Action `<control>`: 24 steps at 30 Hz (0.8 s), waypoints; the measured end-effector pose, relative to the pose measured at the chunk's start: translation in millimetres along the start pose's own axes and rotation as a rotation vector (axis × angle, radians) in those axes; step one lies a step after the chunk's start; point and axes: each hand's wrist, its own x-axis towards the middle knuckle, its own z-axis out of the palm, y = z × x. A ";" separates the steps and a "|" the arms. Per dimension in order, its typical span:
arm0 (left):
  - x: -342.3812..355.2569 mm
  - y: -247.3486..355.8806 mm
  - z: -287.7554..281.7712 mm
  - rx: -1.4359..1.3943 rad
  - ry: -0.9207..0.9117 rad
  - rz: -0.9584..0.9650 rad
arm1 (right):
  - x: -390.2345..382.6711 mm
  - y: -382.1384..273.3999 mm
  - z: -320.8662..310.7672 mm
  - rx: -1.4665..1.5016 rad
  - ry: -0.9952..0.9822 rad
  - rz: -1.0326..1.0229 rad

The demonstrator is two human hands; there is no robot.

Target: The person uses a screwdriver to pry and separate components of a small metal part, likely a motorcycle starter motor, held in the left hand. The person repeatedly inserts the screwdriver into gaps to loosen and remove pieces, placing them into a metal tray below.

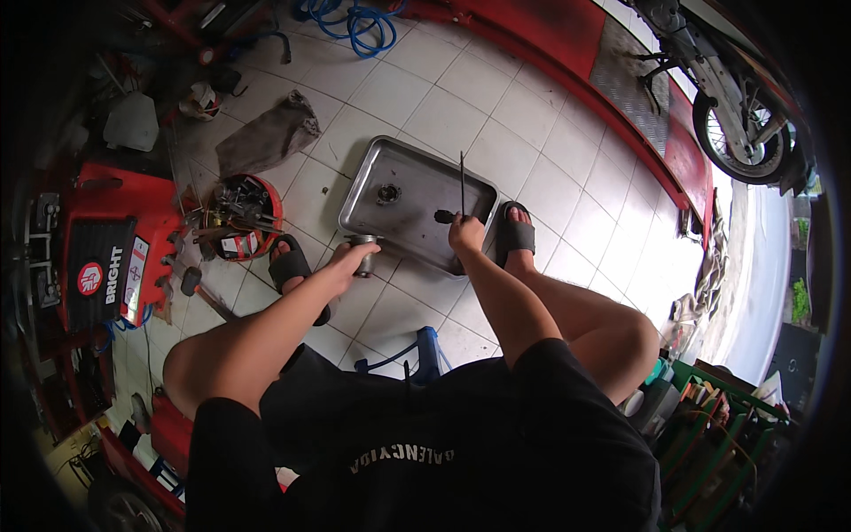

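A shallow metal tray (417, 182) lies on the tiles between my feet. In it, toward the left, is a small dark ring-like part (388, 193). My left hand (349, 264) is closed around a small grey metal cylinder-shaped part (363, 240) at the tray's near left edge. Over the tray's right side, my right hand (466, 233) grips a thin dark rod-shaped tool (462, 177) that points away from me. Just left of that hand, a black lump (444, 216) shows against the tray; whether it belongs to the tool I cannot tell.
A red tub of tools and parts (248, 217) stands left of the tray, beside a hammer (191, 282) and a red machine (115, 239). Beyond lie a grey cloth (270, 137) and blue hose (355, 27). A red platform (541, 35) and motorcycle wheel (745, 133) are at the right.
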 end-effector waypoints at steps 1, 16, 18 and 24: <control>31.0 -3.7 10.3 -0.031 -0.035 0.000 | 4.8 2.8 8.6 0.064 0.027 0.003; 236.2 -9.8 145.0 0.708 0.413 0.203 | -16.0 52.7 59.4 0.107 -0.022 0.203; 232.3 -16.5 144.8 0.692 0.462 0.227 | -25.1 54.0 51.9 0.066 -0.031 0.180; 184.3 -29.2 125.3 0.543 0.575 0.439 | -41.7 59.2 39.6 0.020 -0.059 0.036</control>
